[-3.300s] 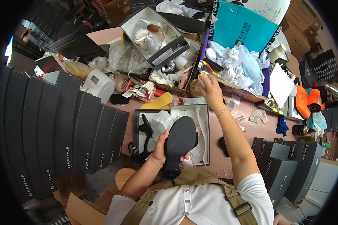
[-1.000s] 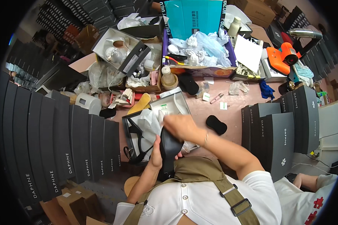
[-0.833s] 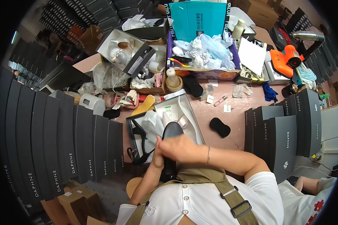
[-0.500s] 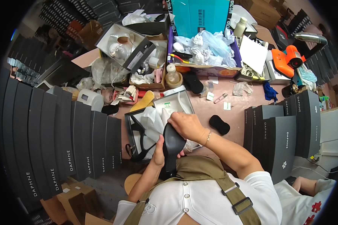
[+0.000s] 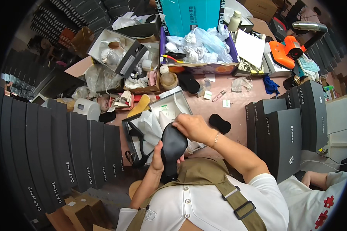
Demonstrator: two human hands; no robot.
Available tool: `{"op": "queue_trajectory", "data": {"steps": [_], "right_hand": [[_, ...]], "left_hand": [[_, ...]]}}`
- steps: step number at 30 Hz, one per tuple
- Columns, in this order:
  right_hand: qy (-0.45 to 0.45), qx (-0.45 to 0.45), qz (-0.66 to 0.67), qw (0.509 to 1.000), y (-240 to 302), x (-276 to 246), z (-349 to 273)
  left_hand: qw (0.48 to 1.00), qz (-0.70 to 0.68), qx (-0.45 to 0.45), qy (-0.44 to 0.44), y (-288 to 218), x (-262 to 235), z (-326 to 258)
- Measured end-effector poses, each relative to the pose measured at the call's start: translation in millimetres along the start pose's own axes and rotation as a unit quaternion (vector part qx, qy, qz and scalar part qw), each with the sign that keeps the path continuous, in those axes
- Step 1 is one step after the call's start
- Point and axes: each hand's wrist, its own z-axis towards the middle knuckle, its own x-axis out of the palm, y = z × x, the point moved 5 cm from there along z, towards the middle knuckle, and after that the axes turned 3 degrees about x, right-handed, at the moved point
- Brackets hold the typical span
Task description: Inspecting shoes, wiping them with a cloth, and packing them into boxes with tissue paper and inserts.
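Observation:
A black shoe [image 5: 174,143] is held close to my body, its broad, smooth end pointing away from me. My left hand [image 5: 157,158] wraps its side, thumb along the edge and fingertips showing at the far side. At the far end, the bent fingers of my right hand [image 5: 193,128] grip the rim; their tips are partly hidden. Behind the shoe lies an open shoebox [image 5: 183,101] with crumpled white tissue paper [image 5: 149,124] inside. A second black shoe [image 5: 142,148] with straps rests in the box's left part.
Dark shoeboxes stand in rows at left [image 5: 78,150] and right [image 5: 283,142]. On the pink table are a black oval pad [image 5: 219,123], small pink-handled snippers [image 5: 219,96] and a purple box [image 5: 204,68] of plastic wrapping. An orange heat-gun-like tool [image 5: 283,54] is far right. Another person's arm [image 5: 316,179] shows lower right.
The view has shifted, moving the table slightly left and up in the picture. The shoe has turned so more of its smooth face shows. Both hands keep hold of it.

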Motion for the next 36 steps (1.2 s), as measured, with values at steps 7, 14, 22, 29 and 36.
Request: {"op": "queue_trajectory", "data": {"steps": [7,14,22,29,36], "right_hand": [[0.091,-0.085,0.076,0.989,53,4,-33],[0.047,-0.083,-0.003,0.995,44,17,20],[0.069,-0.120,-0.025,0.990,63,26,21],[0.020,-0.157,0.086,0.984,69,21,-1],[0.002,-0.144,0.027,0.989,69,12,-37]], "left_hand": [[1.000,0.001,0.002,0.019,6,4,-9],[0.989,-0.006,0.038,-0.143,-1,4,-10],[0.994,0.011,0.057,-0.089,-4,-1,-12],[0.986,0.049,0.100,-0.125,-4,-19,-17],[0.985,0.024,0.126,-0.113,-11,-1,-11]]}}
